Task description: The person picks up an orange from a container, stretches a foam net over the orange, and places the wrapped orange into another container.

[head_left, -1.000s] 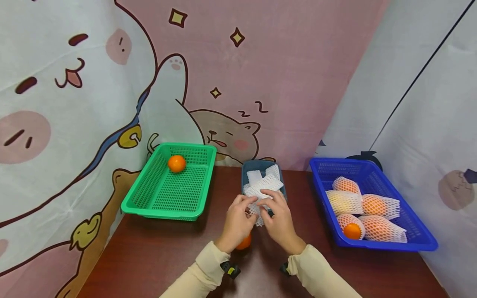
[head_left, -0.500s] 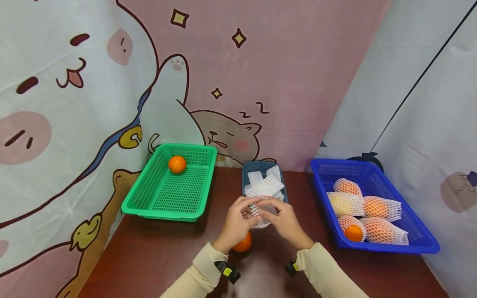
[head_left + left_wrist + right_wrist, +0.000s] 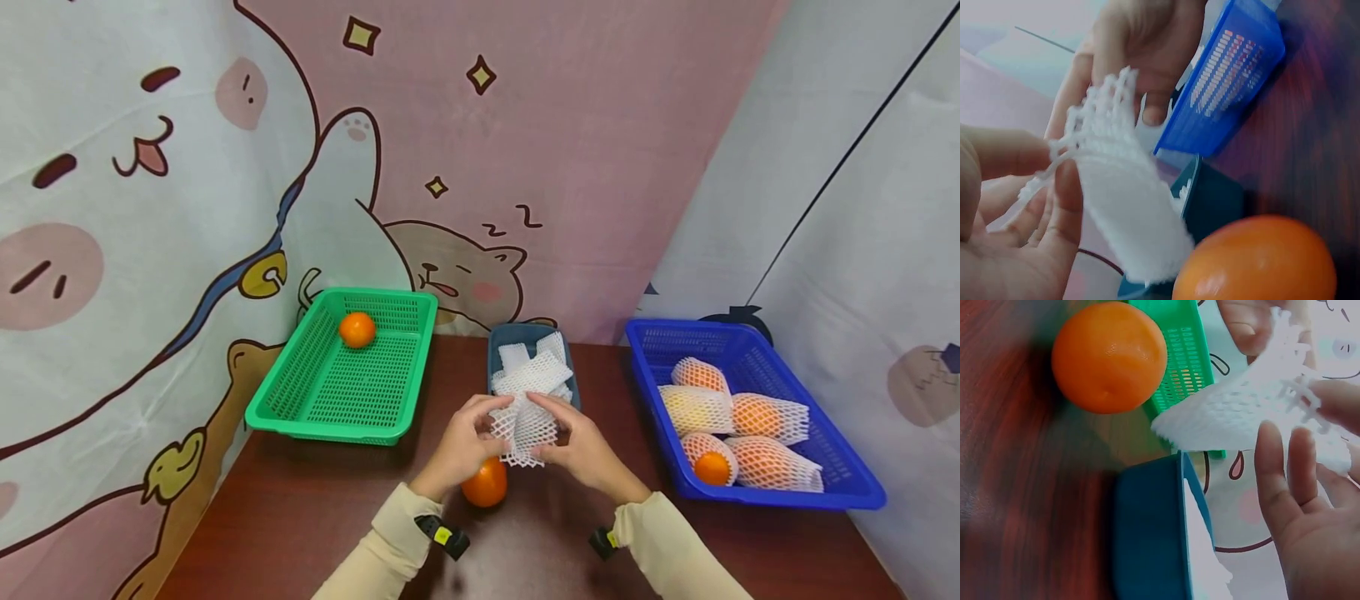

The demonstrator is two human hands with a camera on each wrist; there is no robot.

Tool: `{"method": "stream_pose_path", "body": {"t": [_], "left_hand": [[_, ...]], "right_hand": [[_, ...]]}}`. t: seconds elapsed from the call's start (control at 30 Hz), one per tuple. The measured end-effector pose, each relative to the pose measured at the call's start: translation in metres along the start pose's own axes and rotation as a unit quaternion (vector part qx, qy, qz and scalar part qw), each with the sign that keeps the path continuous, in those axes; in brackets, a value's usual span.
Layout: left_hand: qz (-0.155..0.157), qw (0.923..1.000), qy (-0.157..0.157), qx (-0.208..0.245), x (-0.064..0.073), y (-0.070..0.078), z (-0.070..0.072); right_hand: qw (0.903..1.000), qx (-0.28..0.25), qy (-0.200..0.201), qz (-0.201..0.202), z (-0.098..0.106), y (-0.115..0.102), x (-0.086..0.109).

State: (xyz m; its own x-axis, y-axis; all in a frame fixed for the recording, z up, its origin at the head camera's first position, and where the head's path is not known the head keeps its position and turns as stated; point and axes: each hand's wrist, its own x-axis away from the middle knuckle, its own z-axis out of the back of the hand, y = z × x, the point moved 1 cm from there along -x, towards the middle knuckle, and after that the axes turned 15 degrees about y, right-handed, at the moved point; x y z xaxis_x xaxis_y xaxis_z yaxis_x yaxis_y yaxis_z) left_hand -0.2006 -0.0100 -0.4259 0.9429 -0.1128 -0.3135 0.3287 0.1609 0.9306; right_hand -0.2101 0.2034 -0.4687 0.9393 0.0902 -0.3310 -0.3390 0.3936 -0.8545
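Observation:
A white foam net sleeve [image 3: 529, 429] is stretched between both hands, its mesh end spread toward the body. My left hand [image 3: 465, 446] pinches its left edge between thumb and fingers, as the left wrist view also shows with the sleeve [image 3: 1132, 206] hanging from that grip. On the other edge, my right hand [image 3: 583, 443] pinches the sleeve [image 3: 1229, 415] with thumb and fingers. Just below the left hand, an orange [image 3: 486, 485] sits bare on the table; it appears large in the left wrist view as an orange fruit [image 3: 1257, 262].
Behind the hands stands a small dark blue bin [image 3: 498, 333] of white foam nets [image 3: 534, 375]. A green basket [image 3: 258, 417] at left contains one orange [image 3: 357, 330]. At right, a blue basket [image 3: 847, 492] holds several netted fruits [image 3: 776, 462] and an orange [image 3: 711, 468].
Both hands have drawn apart slightly and toward the body, spreading the net sleeve between them. The orange on the table, partly hidden by the left hand before, now shows more fully.

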Motion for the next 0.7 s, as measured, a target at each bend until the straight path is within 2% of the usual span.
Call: {"method": "stream_pose_path", "body": {"t": [0.2, 0.27, 0.37, 0.47, 0.53, 0.63, 0.7], "left_hand": [[-0.021, 0.9993, -0.030, 0.009, -0.002, -0.010, 0.003], [-0.020, 0.9987, -0.041, 0.023, -0.002, -0.012, 0.002], [-0.029, 0.9984, -0.046, 0.016, -0.002, -0.017, -0.001], [-0.047, 0.9983, -0.035, 0.002, -0.001, -0.030, -0.005], [-0.052, 0.9986, -0.012, -0.008, 0.000, -0.043, -0.005], [-0.043, 0.9983, 0.017, -0.035, 0.005, -0.061, 0.003], [-0.026, 0.9974, 0.016, -0.065, 0.010, -0.072, 0.011]], "right_hand": [[0.9970, -0.066, -0.015, -0.036, 0.000, 0.004, 0.001], [0.9964, -0.071, -0.019, -0.044, 0.002, -0.003, 0.001], [0.9978, -0.052, -0.013, -0.040, 0.003, -0.008, 0.000], [0.9992, -0.011, 0.003, -0.039, 0.003, -0.006, -0.001], [0.9991, 0.006, 0.014, -0.039, 0.003, 0.003, -0.002], [0.9993, 0.014, 0.024, -0.025, 0.004, 0.006, -0.002], [0.9993, 0.015, 0.031, -0.014, 0.005, 0.007, -0.002]]}}
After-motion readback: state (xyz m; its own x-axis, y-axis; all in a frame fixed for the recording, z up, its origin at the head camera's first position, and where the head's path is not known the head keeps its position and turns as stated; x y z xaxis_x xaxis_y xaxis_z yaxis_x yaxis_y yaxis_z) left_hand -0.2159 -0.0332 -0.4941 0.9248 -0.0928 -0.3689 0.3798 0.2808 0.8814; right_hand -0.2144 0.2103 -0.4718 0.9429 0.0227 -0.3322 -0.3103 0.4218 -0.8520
